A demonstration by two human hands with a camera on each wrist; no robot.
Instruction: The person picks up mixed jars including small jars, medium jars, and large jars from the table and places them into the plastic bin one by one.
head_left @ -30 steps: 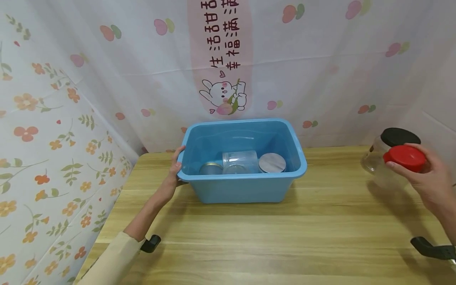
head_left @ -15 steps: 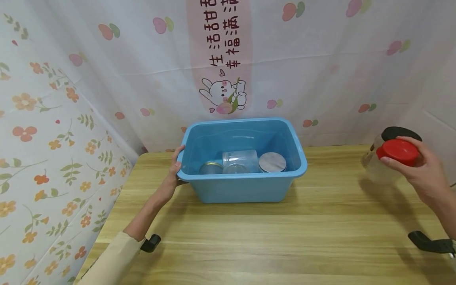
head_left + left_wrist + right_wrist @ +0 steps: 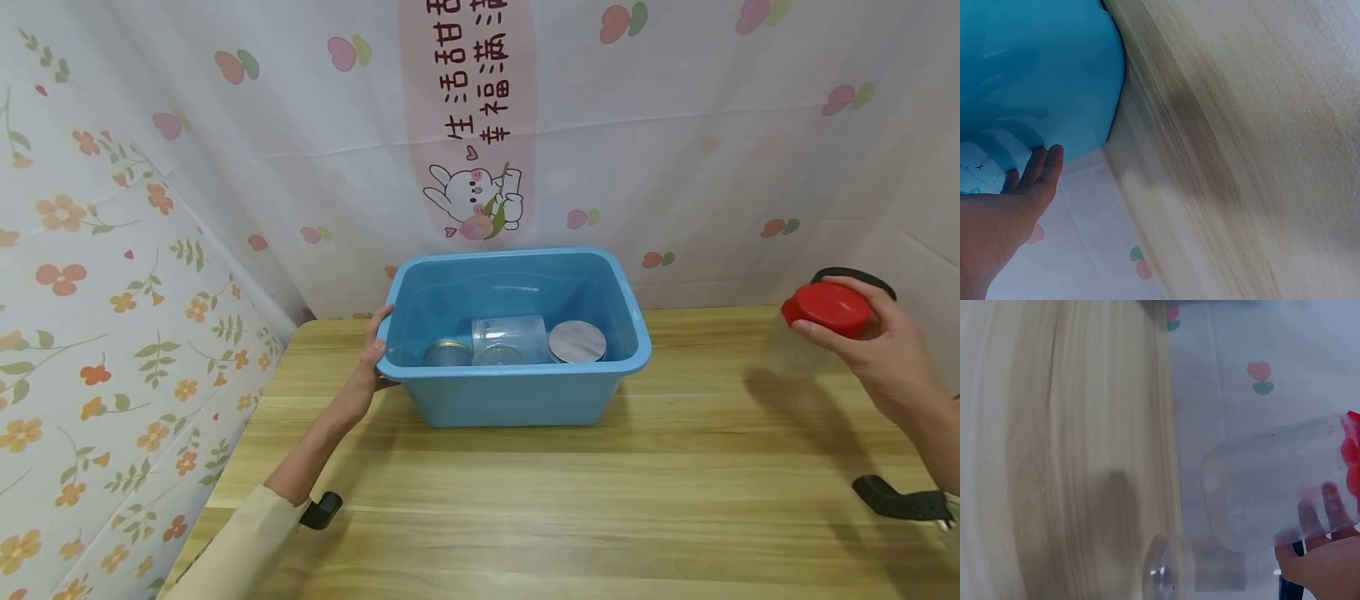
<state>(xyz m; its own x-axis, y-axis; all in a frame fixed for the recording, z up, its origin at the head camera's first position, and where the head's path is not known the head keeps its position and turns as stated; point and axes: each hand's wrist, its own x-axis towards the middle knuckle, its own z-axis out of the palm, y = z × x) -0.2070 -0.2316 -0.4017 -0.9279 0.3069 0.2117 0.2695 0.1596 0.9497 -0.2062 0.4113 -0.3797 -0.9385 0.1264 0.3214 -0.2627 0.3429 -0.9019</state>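
Note:
A blue plastic bin (image 3: 510, 400) stands at the back of the wooden table. My left hand (image 3: 365, 371) holds its left rim, with fingers (image 3: 1038, 172) against the outer wall in the left wrist view. Inside lie a clear jar (image 3: 510, 336), a round marbled lid (image 3: 577, 342) and a gold-rimmed jar (image 3: 447, 353). At the right, my right hand (image 3: 881, 337) grips a clear jar (image 3: 1272, 481) by its red lid (image 3: 828, 309), above the table. Behind the hand a black-lidded jar (image 3: 855, 276) is mostly hidden; a clear jar body (image 3: 1216, 569) shows below in the right wrist view.
A patterned curtain (image 3: 300, 125) hangs behind the table, and a floral cloth (image 3: 127, 350) covers the left side. Bare wooden tabletop (image 3: 562, 517) stretches in front of the bin. Black wrist mounts show at the left (image 3: 321, 510) and right (image 3: 900, 502).
My right hand has carried the red-lidded jar a little left and upward, away from the black-lidded jar. My left hand stays at the bin's rim.

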